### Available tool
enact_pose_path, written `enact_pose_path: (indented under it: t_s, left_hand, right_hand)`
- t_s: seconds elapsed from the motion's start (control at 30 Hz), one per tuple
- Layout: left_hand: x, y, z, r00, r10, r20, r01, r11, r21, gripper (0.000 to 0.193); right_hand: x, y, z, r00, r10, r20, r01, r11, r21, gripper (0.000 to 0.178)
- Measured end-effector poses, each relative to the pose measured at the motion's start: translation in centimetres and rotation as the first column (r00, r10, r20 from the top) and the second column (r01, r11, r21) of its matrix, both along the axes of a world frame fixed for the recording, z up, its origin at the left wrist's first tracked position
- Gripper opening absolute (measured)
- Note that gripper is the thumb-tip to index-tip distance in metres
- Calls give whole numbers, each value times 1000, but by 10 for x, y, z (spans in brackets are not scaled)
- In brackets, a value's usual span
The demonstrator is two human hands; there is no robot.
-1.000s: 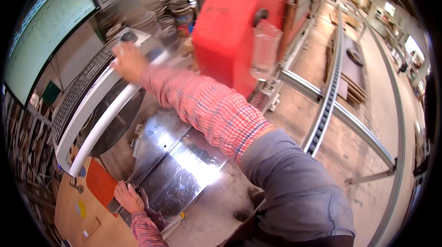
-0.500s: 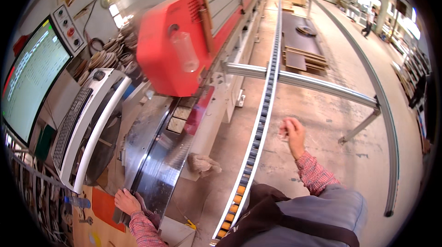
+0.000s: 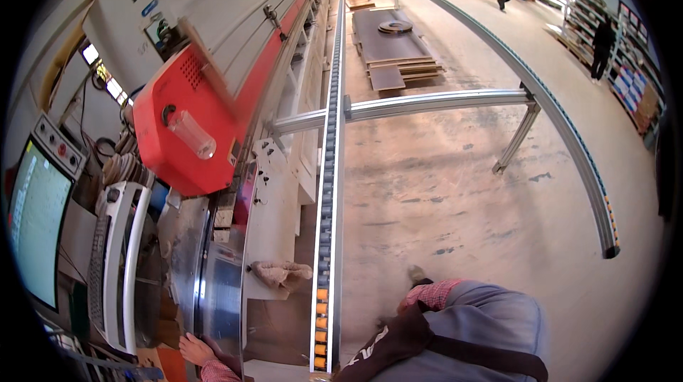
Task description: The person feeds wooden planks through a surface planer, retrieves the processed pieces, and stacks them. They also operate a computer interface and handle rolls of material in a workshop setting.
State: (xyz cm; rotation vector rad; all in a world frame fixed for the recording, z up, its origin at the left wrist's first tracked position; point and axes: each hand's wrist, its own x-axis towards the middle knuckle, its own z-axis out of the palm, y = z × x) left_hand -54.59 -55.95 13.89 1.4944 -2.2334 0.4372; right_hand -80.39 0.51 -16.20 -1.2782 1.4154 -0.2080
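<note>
1. Left hand, the nearer one: at the near left corner of the metal plate, fingers loosely spread, pinching nothing visible. The plate's long axis runs forward from these fingers.
2. Beyond the plate: clear bottle on the red cover; I cannot tell its contents.
3. Right of the plate: cloth.
4. Well right of the plate: right sleeve; its hand hardly shows, fingers' state untellable.

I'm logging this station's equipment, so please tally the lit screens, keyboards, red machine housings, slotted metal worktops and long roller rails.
Lit screen: 1
Keyboard: 1
Red machine housing: 1
Slotted metal worktop: 1
Long roller rails: 2
Total: 6
</note>
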Motion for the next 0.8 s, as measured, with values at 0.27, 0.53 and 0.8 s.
enact_pose_path:
  t_s: [0.27,0.53,0.8]
  left_hand:
    - [-112,178,25,734,-513,-446,647,728,228,48]
    - [-272,342,32,627,-738,-251,741,467,482,73]
    - [-295,356,5,743,-651,-154,644,634,428,68]
  right_hand:
    - [-16,-9,-10,984,-179,9,179,984,5,35]
    - [-52,22,-19,965,-256,61,256,967,10,35]
    - [-92,95,-34,917,-393,67,391,920,38,35]
